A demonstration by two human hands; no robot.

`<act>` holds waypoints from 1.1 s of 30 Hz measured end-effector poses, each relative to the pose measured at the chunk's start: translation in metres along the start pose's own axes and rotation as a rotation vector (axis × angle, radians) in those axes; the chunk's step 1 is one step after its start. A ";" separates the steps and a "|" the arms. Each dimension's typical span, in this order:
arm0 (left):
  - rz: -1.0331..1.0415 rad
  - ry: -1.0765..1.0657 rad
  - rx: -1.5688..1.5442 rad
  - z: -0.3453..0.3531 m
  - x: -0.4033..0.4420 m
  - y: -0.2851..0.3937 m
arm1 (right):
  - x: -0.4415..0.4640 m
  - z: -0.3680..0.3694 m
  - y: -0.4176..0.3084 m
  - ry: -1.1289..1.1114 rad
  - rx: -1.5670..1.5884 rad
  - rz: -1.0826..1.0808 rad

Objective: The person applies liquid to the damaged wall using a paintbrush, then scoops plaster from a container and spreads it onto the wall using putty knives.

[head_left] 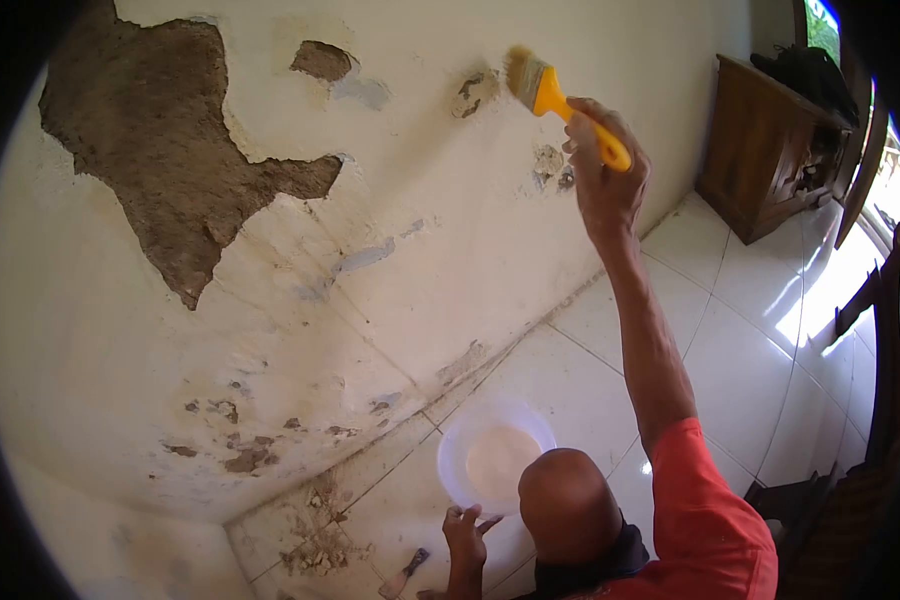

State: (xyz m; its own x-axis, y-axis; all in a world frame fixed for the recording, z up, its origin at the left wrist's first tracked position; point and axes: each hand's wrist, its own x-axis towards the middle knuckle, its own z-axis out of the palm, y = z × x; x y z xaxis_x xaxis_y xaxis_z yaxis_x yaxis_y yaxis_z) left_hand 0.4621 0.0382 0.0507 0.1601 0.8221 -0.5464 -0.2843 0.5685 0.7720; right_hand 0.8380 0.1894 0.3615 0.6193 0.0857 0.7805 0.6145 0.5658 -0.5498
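A yellow-handled paintbrush [549,92] is in my right hand [610,165], raised at the upper right in front of the pale wall [420,260]. Its bristles point up and left, beside a small chipped patch [474,94]; whether they touch the wall cannot be told. Low in the view, my left hand [466,535] grips the near edge of a whitish translucent bowl [450,462], its thumb towards the right. Pale liquid [501,461] lies in the bowl. A big bare brown area [160,120] shows at the wall's upper left.
Plaster debris [320,545] and a scraper [404,574] lie on the tiled floor [570,375] at the wall's foot. A wooden cabinet [760,145] with a dark item on top stands at the right. Dark wooden furniture [895,320] is at the right edge.
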 end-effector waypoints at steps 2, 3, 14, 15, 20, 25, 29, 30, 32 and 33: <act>0.003 -0.001 -0.022 -0.006 0.006 -0.006 | -0.009 0.008 -0.005 -0.201 -0.365 -0.416; 0.015 -0.006 -0.042 -0.010 0.007 -0.007 | -0.019 0.012 -0.007 -0.204 -0.368 -0.410; 0.004 -0.027 -0.022 -0.012 0.012 -0.006 | 0.048 -0.009 -0.007 -0.475 -0.274 -0.167; -0.006 -0.030 -0.035 -0.008 0.011 -0.006 | 0.047 -0.009 -0.014 -0.480 -0.269 -0.169; 0.041 -0.013 0.017 -0.010 0.011 -0.010 | 0.022 -0.007 -0.009 -0.379 -0.315 -0.331; 0.117 -0.038 0.093 0.019 -0.002 0.012 | -0.013 -0.076 -0.015 -0.610 -0.473 -0.021; 0.068 -0.041 0.051 0.024 0.014 -0.009 | -0.138 -0.085 -0.040 -1.251 -0.134 0.731; 0.073 -0.056 0.023 0.025 0.015 -0.013 | -0.170 -0.084 -0.026 -1.473 -0.282 0.730; 0.059 -0.071 0.029 0.030 0.013 -0.016 | -0.251 -0.100 0.013 -1.670 -0.437 0.458; 0.051 -0.079 0.030 0.033 0.012 -0.017 | -0.281 -0.108 0.026 -1.762 -0.493 0.295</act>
State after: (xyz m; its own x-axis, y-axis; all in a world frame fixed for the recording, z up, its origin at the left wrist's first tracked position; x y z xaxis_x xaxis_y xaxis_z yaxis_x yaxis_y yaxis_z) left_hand 0.4996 0.0391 0.0419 0.2207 0.8493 -0.4795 -0.2661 0.5255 0.8081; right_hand 0.7332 0.0913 0.0959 -0.2435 0.9578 -0.1526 0.8640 0.1427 -0.4829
